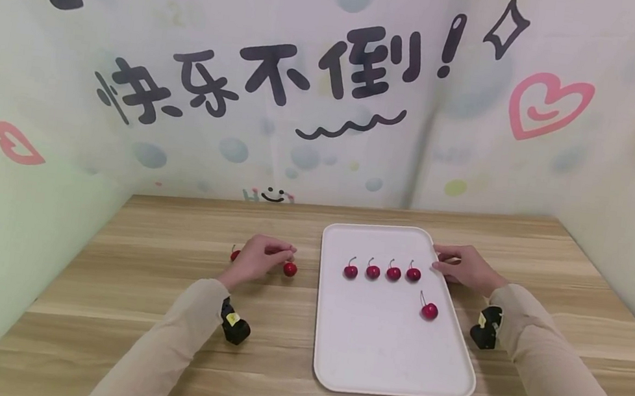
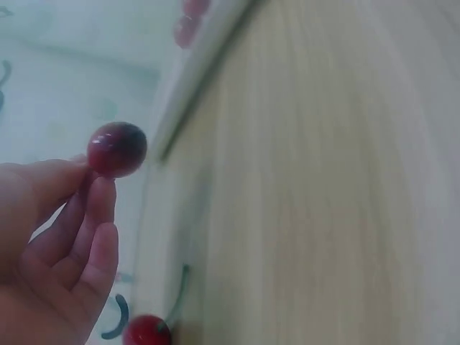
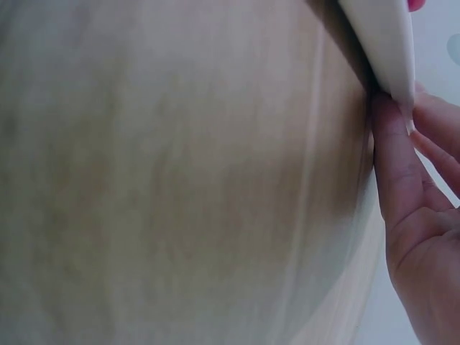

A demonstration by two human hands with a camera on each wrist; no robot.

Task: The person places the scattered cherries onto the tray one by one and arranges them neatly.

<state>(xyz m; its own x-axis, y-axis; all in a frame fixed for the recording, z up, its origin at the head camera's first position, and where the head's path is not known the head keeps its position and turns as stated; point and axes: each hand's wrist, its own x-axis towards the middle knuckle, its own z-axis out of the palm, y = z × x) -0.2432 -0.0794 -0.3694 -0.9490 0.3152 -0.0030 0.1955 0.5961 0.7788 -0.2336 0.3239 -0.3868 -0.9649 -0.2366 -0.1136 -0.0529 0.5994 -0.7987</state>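
My left hand (image 1: pixel 256 259) pinches a red cherry (image 1: pixel 290 269) between thumb and fingers, left of the white tray. In the left wrist view this cherry (image 2: pixel 116 149) hangs off the fingertips, apart from the wood. Another cherry (image 1: pixel 235 255), with a green stem, lies by the left hand, which partly covers it. At the tray's right edge, my right hand (image 1: pixel 465 267) grips the rim of the white tray (image 1: pixel 371 348); the right wrist view shows the rim (image 3: pixel 392 57) between thumb and fingers. Several stemmed cherries (image 1: pixel 372 272) form a row across the tray, and one cherry (image 1: pixel 429 311) lies nearer me at right.
Under everything is a wood-grain table (image 1: pixel 262 374). A printed wall sheet (image 1: pixel 310 158) with large characters stands behind its far edge. Each wrist carries a small black camera (image 1: pixel 235 327) on a beige sleeve (image 1: pixel 165 344).
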